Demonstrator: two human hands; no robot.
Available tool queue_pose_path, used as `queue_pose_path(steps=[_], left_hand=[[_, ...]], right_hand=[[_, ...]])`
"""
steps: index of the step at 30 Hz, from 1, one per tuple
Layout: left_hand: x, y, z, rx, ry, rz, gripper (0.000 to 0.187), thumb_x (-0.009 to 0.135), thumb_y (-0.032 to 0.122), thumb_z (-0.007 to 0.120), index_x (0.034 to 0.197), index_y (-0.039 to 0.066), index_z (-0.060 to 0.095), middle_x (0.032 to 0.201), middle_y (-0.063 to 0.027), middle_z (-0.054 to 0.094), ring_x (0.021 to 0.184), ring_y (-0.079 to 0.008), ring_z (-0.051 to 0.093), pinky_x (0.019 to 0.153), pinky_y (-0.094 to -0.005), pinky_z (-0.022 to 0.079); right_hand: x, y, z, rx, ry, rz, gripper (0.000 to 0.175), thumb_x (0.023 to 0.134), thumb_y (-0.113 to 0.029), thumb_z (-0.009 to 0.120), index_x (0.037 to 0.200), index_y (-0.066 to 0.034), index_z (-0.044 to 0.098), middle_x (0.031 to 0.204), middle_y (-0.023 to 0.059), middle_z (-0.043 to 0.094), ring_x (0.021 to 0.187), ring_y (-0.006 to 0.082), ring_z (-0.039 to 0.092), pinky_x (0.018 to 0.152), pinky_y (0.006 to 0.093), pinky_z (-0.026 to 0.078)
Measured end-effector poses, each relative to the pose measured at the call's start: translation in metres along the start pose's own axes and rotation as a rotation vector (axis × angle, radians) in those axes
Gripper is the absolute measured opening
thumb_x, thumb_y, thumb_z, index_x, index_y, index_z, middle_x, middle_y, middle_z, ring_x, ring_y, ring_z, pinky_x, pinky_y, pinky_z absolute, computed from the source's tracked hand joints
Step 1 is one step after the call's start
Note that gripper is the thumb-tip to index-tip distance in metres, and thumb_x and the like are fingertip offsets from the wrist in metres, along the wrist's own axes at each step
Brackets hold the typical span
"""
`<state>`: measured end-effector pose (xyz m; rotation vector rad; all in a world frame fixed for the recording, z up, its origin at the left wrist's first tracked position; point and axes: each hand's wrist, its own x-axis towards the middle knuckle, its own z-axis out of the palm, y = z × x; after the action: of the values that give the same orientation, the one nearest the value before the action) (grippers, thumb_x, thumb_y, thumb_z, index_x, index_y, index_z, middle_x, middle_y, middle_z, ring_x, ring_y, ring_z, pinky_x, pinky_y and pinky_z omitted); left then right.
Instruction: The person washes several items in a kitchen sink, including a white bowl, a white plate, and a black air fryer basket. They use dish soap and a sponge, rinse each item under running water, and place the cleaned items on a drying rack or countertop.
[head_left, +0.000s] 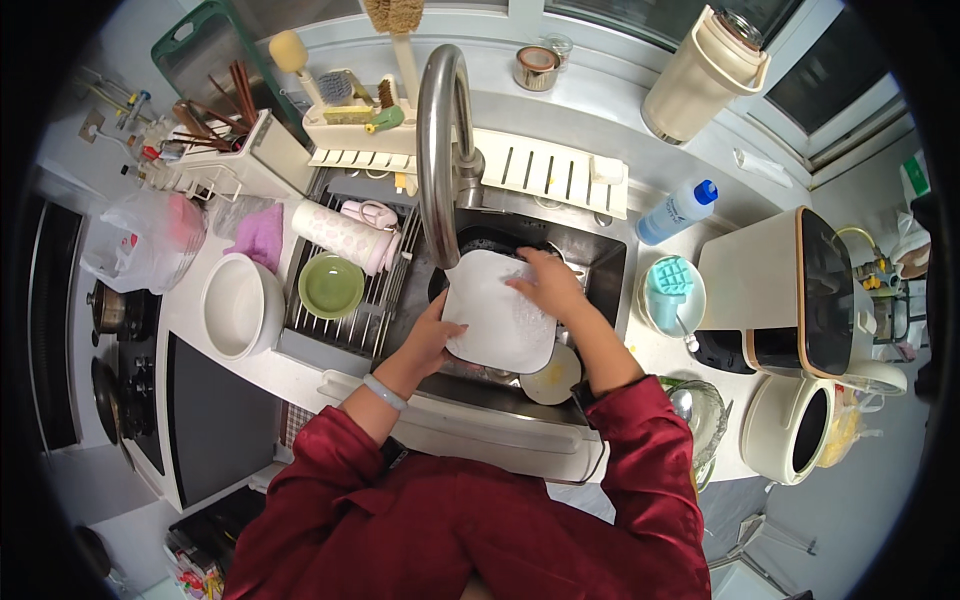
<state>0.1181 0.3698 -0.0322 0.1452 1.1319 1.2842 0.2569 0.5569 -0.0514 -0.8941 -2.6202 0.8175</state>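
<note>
A white square plate (499, 322) is tilted over the stainless-steel sink (616, 259), under the curved metal faucet (442, 150). My left hand (431, 334) grips its left edge, thumb on the upper face. My right hand (551, 281) rests at its upper right edge, with the fingers on its wet, sudsy surface. Below the plate's lower right corner, another white dish (551, 379) with yellowish residue lies in the sink. A dark pan (487, 238) is partly hidden behind the plate. What lies directly under the plate cannot be seen.
Left of the faucet, a metal rack (375, 300) bears a green bowl (331, 286) and a patterned white bottle (337, 236). A white bowl (238, 306) stands farther left. To the right are a blue bottle (677, 213), a bowl with a turquoise brush (666, 292) and a glass bowl (705, 420).
</note>
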Motion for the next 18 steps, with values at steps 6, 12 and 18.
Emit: queue_pose_path(steps=[6, 12, 18], left_hand=[[-0.021, -0.007, 0.004, 0.014, 0.09, 0.015, 0.072, 0.074, -0.008, 0.046, 0.14, 0.015, 0.032, 0.121, -0.0129, 0.051, 0.095, -0.0359, 0.061, 0.056, -0.0548, 0.057], [-0.042, -0.009, -0.01, 0.001, 0.246, -0.02, 0.076, 0.073, -0.012, 0.043, 0.142, 0.017, 0.032, 0.119, -0.0134, 0.054, 0.087, -0.0331, 0.064, 0.053, -0.0477, 0.059], [-0.053, -0.009, -0.021, 0.009, 0.259, 0.025, 0.072, 0.074, -0.013, 0.043, 0.141, 0.011, 0.033, 0.118, -0.0136, 0.056, 0.086, -0.031, 0.065, 0.052, -0.0451, 0.059]], right_hand=[[0.012, -0.015, 0.043, -0.207, -0.151, 0.029, 0.051, 0.087, -0.053, 0.051, 0.081, -0.0037, 0.062, 0.072, 0.0166, 0.065, 0.069, 0.0345, 0.064, 0.062, 0.0446, 0.05], [0.013, -0.003, 0.078, 0.122, -0.233, -0.119, 0.031, 0.091, -0.031, 0.053, 0.084, -0.0024, 0.063, 0.079, 0.0204, 0.064, 0.074, 0.0382, 0.061, 0.066, 0.0418, 0.049], [0.015, 0.005, 0.071, 0.57, -0.399, -0.067, 0.016, 0.085, -0.014, 0.061, 0.083, 0.0017, 0.063, 0.074, 0.0203, 0.061, 0.064, 0.0374, 0.053, 0.061, 0.039, 0.045]])
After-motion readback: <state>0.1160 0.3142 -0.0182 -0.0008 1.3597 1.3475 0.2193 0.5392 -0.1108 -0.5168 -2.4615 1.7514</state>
